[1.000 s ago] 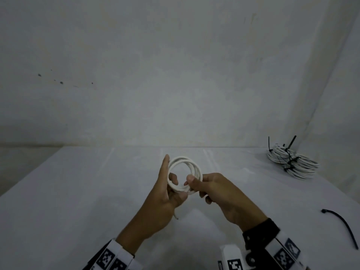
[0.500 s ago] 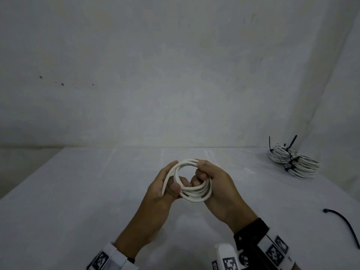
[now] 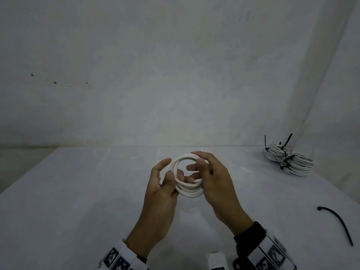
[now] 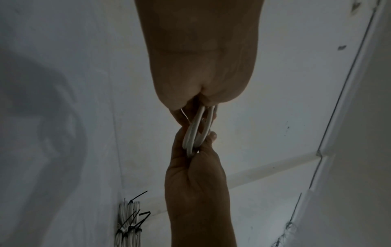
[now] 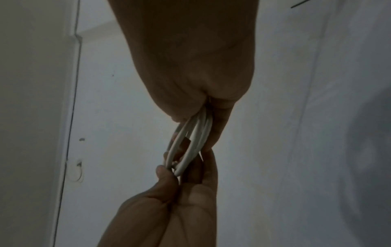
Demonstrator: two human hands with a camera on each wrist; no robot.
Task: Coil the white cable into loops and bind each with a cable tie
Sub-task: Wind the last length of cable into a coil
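While we look down from the head camera, we see both hands lifted above the white bench (image 3: pixel 81 201) near the middle of the frame, sharing a small coil of white cable (image 3: pixel 190 190). Our left hand (image 3: pixel 162 189) pinches the left side of the coil, the thumb pressed over the strands and the cut end of the cable showing just beside it. Our right hand (image 3: pixel 212 181) curls round the right side, fingers hooked over the top of the loops and through the opening. The coil stands roughly upright between them, clear of the bench.

From the left wrist camera, the coil (image 4: pixel 197 132) appears edge-on in the centre, gripped from above by the left hand (image 4: pixel 203 70) and from below by the right hand (image 4: pixel 196 180). From the right wrist camera the same holds in reverse: the right hand (image 5: pixel 194 66) closes on the strands (image 5: pixel 190 143) from the top, the left hand (image 5: pixel 180 197) from the bottom.

At the right edge of the head view, a pile of finished coils (image 3: pixel 290 161) bound with black ties lies at the far corner of the bench. Lower right, well apart from it, a loose black cable tie (image 3: pixel 339 223) lies on the bench.
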